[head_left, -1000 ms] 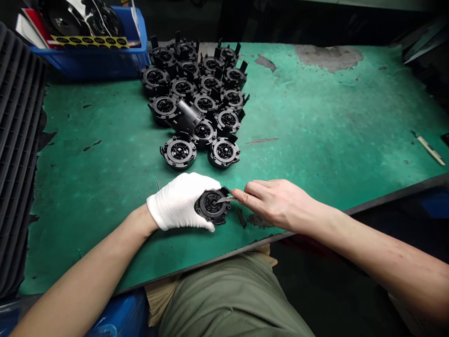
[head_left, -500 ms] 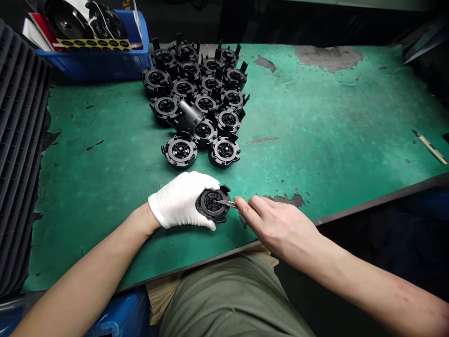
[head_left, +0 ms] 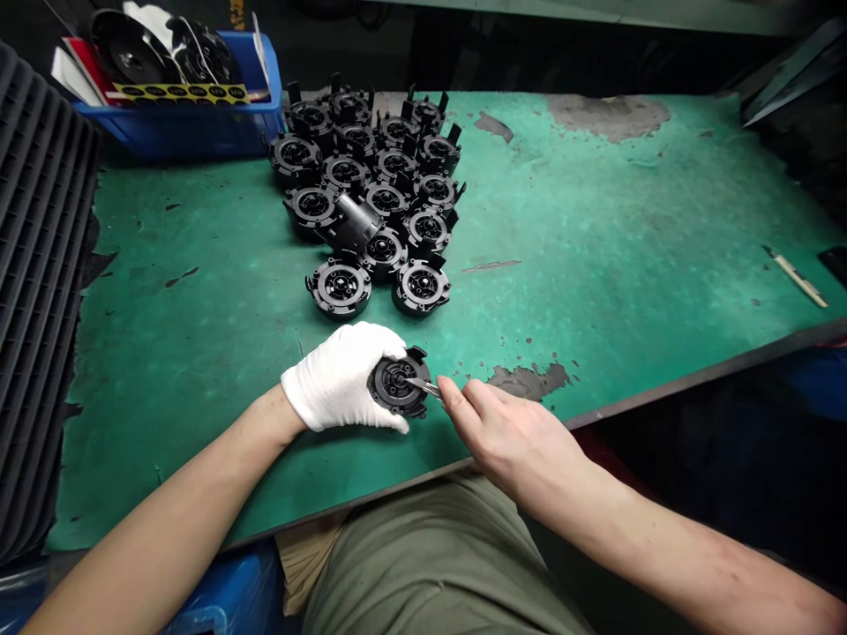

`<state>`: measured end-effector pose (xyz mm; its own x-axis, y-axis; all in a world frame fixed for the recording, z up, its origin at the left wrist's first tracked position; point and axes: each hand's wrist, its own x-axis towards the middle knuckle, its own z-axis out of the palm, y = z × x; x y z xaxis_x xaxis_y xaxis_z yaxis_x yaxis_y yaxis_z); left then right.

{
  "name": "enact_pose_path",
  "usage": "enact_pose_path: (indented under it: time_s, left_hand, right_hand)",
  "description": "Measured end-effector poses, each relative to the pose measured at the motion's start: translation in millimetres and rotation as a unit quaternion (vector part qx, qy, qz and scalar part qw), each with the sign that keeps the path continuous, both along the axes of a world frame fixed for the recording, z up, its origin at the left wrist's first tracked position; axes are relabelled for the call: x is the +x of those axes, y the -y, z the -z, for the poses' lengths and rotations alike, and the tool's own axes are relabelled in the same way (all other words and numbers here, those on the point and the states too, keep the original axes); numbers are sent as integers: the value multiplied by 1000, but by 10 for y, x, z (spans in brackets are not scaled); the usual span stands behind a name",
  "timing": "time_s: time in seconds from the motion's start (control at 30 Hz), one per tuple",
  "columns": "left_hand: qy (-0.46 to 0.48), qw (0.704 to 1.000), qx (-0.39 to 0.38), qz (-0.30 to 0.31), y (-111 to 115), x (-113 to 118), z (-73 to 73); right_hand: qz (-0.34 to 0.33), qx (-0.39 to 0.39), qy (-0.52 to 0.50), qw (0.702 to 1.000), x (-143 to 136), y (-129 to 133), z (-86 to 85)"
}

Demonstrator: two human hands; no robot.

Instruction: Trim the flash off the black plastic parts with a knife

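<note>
My left hand (head_left: 348, 377), in a white glove, grips a round black plastic housing (head_left: 390, 388) by its left side, thumb below and fingers above. The housing faces up, showing rings and a central hub. Bare, my right hand (head_left: 496, 423) is closed round a slim metal scalpel (head_left: 423, 386). Its pointed blade reaches over the face of the housing, close to the hub; whether it touches cannot be made out. Just beyond my left hand stand two similar black housings (head_left: 340, 287), at the front of a group of several more.
Across the grouped parts lies a black cylindrical piece (head_left: 354, 220). A blue bin (head_left: 178, 130) filled with parts and papers stands at the back left. Stacked black ribbed trays (head_left: 43, 291) line the left edge. On the right of the worn green mat (head_left: 628, 238) rests a pale pen-like stick (head_left: 798, 278).
The whole view has shifted slightly. My right hand and the scalpel have moved a little left, along with the housing. Both grips are as before.
</note>
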<state>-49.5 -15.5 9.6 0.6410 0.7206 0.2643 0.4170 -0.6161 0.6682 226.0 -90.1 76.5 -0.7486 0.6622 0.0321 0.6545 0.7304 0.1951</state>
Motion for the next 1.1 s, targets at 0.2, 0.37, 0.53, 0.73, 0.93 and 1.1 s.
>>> enact_pose_path:
  time_s: [0.2,0.37,0.53,0.73,0.93,1.1]
  left_hand:
    - [5,1000,0,-5,13,-14,33]
    - [0,1000,26,-9,26,4,27]
    - [-32,996,83,-24,55,5,46]
    - [-30,997,71,5,52,-22,27]
    - [-64,997,41,-8,74,2,6]
    - [-64,996,62,-9,80,17,-22]
  right_hand:
    - [-2,-13,-1,1000,-21,30,23]
    - [-3,-36,-24,999,53,-72,80]
    - [-20,-39,-61,997,157,-245,101]
    - [-44,-34,-48,997,162,-246,58]
    - [-52,-39,-16,998,150,-203,15]
    - [-74,-60,-24,995,156,-224,74]
